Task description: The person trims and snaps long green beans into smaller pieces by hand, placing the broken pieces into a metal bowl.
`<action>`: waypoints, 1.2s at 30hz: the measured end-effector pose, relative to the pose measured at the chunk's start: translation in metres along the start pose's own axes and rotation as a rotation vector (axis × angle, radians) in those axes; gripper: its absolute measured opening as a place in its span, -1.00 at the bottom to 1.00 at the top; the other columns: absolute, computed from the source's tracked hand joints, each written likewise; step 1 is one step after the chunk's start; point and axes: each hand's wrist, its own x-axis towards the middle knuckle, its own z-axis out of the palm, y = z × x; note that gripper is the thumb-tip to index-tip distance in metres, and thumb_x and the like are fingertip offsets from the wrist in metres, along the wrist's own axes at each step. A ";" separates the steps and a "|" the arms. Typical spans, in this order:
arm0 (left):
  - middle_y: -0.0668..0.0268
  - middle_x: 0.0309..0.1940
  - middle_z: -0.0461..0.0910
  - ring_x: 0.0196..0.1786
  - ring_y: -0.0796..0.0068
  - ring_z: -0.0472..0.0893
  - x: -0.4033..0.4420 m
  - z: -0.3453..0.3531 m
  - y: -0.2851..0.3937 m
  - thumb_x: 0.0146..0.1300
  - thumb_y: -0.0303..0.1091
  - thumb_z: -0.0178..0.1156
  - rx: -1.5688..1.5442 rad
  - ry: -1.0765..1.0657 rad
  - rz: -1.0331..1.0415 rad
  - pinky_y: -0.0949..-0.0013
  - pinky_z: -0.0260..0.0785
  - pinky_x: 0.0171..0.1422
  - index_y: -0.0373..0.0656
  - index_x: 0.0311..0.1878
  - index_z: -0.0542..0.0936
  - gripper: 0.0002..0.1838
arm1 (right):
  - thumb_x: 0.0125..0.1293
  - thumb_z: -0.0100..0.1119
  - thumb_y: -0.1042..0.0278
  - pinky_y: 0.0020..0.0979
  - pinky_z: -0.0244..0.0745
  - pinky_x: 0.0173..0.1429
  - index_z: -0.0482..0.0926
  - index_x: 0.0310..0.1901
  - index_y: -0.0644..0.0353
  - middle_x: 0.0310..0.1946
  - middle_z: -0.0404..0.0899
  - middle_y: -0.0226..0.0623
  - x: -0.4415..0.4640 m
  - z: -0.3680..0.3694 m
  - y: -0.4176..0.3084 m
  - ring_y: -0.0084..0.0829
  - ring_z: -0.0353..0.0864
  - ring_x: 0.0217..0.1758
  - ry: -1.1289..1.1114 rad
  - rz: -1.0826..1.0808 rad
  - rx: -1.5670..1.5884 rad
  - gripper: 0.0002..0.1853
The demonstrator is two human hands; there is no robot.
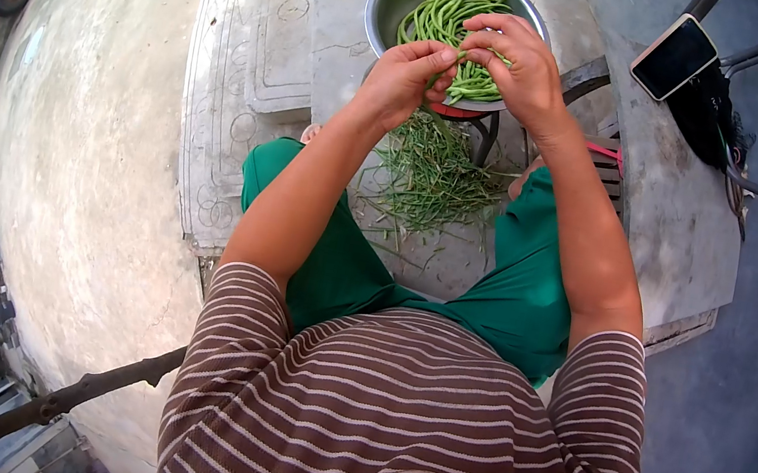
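Note:
Long green beans (447,9) lie in a metal bowl (380,11) that rests on a dark stand with a red part under its rim. Over the near side of the bowl my left hand (410,79) and my right hand (518,67) almost meet, fingertips pinched together. Between them is a green bean, its end at my left fingertips and its length running under my right fingers. Below the bowl, a heap of green bean trimmings (437,174) is spread on the ground between my feet.
A phone (675,58) lies on a grey stone slab (689,238) at the right, beside a black bag (700,115) and dark metal bars. Carved stone slabs (252,65) stand left of the bowl. A wooden branch (72,396) extends at the lower left.

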 end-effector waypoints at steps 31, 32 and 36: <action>0.40 -0.42 0.50 -0.44 0.62 0.36 -0.001 0.001 0.000 0.37 -0.30 0.10 -0.015 -0.033 -0.017 0.54 0.20 -0.36 -0.26 -0.07 0.56 -0.77 | 0.27 0.22 0.37 -0.53 0.45 -0.09 0.64 -0.18 0.24 -0.29 0.63 -0.44 -0.002 -0.004 0.012 -0.62 0.55 -0.20 0.002 0.621 0.758 -0.84; 0.44 -0.45 0.50 -0.47 0.64 0.35 -0.001 0.000 0.000 0.35 -0.30 0.12 0.100 -0.016 -0.017 0.56 0.19 -0.36 -0.27 -0.07 0.58 -0.76 | 0.30 0.19 0.34 -0.53 0.44 -0.11 0.63 -0.15 0.25 -0.30 0.61 -0.43 -0.004 -0.007 0.013 -0.63 0.52 -0.23 -0.058 0.642 0.742 -0.82; 0.48 -0.47 0.49 -0.46 0.64 0.39 -0.001 -0.005 -0.005 0.32 -0.31 0.19 0.232 0.034 0.063 0.56 0.23 -0.36 -0.29 -0.14 0.60 -0.78 | 0.29 0.15 0.35 -0.42 0.49 -0.12 0.63 -0.16 0.25 -0.32 0.63 -0.34 -0.001 -0.014 0.004 -0.50 0.58 -0.22 -0.264 0.683 0.583 -0.81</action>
